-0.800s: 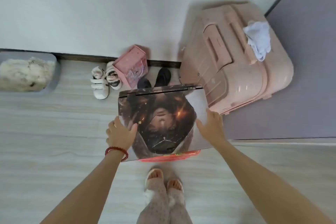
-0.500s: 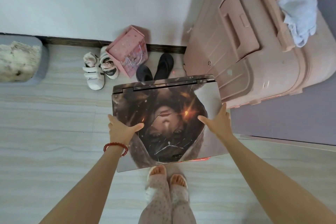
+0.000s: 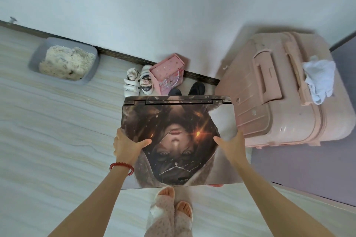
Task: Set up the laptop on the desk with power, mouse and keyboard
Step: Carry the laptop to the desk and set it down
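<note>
While laptop [image 3: 179,140] is closed and level, both hands grip it: left hand [image 3: 128,148] on left edge, right hand [image 3: 232,147] on right; long axis crosswise, hinge away, no counter visible.

The laptop [image 3: 179,140] lid is covered by a dark brown printed portrait with orange sparks and pale grey corners. A red bead bracelet [image 3: 121,167] is worn. The suitcase [image 3: 285,90] is coloured salmon pink, with a white cloth [image 3: 318,77] on it. A pink speckled gift bag [image 3: 167,74], white shoes [image 3: 137,81], a grey tray [image 3: 64,61] and a pale streaked floor [image 3: 48,131] are seen.
</note>
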{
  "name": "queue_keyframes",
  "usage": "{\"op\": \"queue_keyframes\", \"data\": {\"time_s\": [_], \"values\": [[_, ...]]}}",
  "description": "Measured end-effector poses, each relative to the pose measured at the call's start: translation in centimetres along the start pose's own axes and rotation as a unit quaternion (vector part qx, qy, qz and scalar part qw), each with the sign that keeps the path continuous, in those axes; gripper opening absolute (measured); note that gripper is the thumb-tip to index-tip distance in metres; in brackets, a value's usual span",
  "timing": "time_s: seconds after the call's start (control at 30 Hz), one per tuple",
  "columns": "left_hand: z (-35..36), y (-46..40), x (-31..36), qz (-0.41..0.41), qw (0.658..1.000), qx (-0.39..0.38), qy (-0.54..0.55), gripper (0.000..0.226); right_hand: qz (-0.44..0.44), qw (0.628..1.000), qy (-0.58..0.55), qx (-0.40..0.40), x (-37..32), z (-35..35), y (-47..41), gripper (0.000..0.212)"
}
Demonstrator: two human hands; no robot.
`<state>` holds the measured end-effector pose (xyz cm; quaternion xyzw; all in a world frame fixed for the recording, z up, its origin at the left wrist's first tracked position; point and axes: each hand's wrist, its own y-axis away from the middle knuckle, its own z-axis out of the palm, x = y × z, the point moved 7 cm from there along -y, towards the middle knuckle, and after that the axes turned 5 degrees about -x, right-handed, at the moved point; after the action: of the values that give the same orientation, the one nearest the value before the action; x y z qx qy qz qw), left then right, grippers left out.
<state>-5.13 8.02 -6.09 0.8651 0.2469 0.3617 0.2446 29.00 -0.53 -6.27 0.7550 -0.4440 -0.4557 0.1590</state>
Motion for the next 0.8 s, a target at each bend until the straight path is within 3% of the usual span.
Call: {"op": "queue_keyframes", "data": {"time_s": [0.17, 0.4, 0.6, 0.67, 0.8], "values": [[-9.4, 5.1, -0.2, -0.020, 0.996, 0.073, 0.044, 0.098, -0.105, 0.993, 0.041, -0.025, -8.8, -0.1, 5.8, 0.081], [-22.1, 13.4, -3.5, -0.025, 0.974, 0.187, 0.122, 0.098, -0.249, 0.962, 0.098, -0.053, -20.5, 2.3, 17.5, 0.093], [-35.7, 24.5, -14.8, -0.068, 0.930, 0.294, 0.209, 0.093, -0.393, 0.896, 0.174, -0.111, -28.4, 10.6, 35.6, 0.084], [-38.6, 27.4, -18.2, -0.084, 0.921, 0.314, 0.214, 0.091, -0.407, 0.886, 0.186, -0.119, -28.9, 13.2, 40.1, 0.086], [-46.9, 36.9, -32.0, -0.132, 0.881, 0.394, 0.225, 0.091, -0.450, 0.849, 0.206, -0.187, -26.1, 23.5, 54.4, 0.099]]}}
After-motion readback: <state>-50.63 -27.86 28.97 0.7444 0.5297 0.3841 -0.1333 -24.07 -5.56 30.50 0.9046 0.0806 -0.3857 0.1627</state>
